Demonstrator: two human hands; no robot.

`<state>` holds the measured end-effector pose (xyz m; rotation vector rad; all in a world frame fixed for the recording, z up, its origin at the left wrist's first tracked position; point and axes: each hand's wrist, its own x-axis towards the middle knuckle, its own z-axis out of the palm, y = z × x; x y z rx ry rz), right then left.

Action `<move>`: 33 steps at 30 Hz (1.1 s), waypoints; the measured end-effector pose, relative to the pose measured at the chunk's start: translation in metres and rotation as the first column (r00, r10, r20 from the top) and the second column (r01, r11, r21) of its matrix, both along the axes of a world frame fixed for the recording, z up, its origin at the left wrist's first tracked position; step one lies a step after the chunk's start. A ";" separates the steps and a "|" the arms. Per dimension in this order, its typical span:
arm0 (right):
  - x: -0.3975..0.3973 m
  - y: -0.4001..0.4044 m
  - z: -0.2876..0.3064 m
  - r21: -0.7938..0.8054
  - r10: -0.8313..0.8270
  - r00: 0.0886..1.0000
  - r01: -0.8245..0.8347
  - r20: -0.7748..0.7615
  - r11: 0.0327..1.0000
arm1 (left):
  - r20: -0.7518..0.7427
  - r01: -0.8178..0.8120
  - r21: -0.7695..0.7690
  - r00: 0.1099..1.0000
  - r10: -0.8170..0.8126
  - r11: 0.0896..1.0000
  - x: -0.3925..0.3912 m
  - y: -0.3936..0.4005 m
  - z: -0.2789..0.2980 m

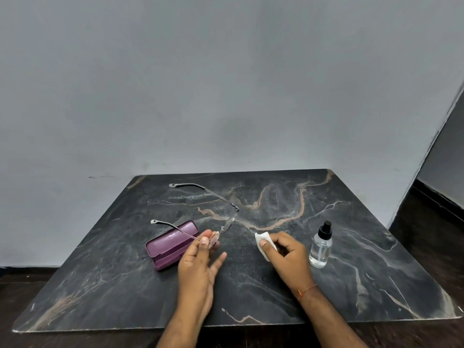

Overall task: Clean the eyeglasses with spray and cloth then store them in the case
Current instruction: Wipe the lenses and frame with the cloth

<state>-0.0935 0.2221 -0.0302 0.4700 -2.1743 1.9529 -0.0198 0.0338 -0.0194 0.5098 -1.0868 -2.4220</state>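
Note:
My left hand (pixel 200 259) pinches the near corner of the rimless eyeglasses (pixel 227 223), held up over the table with both thin temples unfolded and pointing left. My right hand (pixel 286 252) is closed around a small white cloth (pixel 263 241), a short gap to the right of the lenses and not touching them. The purple glasses case (pixel 170 243) lies open on the table just left of my left hand. A clear spray bottle (pixel 321 247) with a black nozzle stands upright to the right of my right hand.
Everything rests on a dark marble-patterned table (pixel 251 292) pushed against a grey wall (pixel 226 96). A dark floor and a doorway edge show at the far right.

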 end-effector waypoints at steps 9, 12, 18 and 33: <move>0.026 0.000 0.048 -0.250 0.425 0.905 -0.414 -0.009 0.875 | -0.071 0.324 0.256 0.946 -0.317 0.911 0.010 0.037 0.015; 0.029 -0.001 0.068 -0.148 0.470 0.882 -0.470 -0.038 0.870 | -0.095 0.389 0.278 0.921 -0.378 0.879 0.014 0.050 0.017; 0.029 0.001 0.083 0.022 0.436 0.898 -0.435 -0.060 0.900 | -0.136 0.435 0.285 0.901 -0.413 0.854 0.012 0.058 0.015; 0.020 0.014 0.132 0.596 0.376 0.894 -0.167 -0.244 0.785 | 0.049 -0.038 -0.796 0.991 0.126 0.604 0.013 0.003 -0.011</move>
